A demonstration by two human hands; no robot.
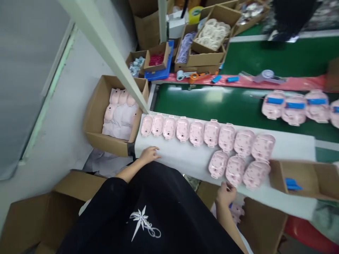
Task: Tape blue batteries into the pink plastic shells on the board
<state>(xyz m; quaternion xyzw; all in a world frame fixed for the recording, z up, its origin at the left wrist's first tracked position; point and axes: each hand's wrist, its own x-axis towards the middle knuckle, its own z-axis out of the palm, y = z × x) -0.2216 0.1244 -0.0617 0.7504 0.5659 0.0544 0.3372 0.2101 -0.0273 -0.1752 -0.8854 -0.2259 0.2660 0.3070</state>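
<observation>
White post (104,51) slants across the cardboard box (96,106) of pink cases (109,113).

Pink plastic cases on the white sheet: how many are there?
12 pink plastic cases: nine in a long row across the white sheet, three in a shorter row beside the right hand.

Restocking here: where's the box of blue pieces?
Head view, right side: the cardboard box of blue pieces sits beside the pink plastic cases, at the white sheet's end.

pale pink speckled plastic cases (226,138) on white paper (291,150), beside a green conveyor belt (201,102).
</observation>
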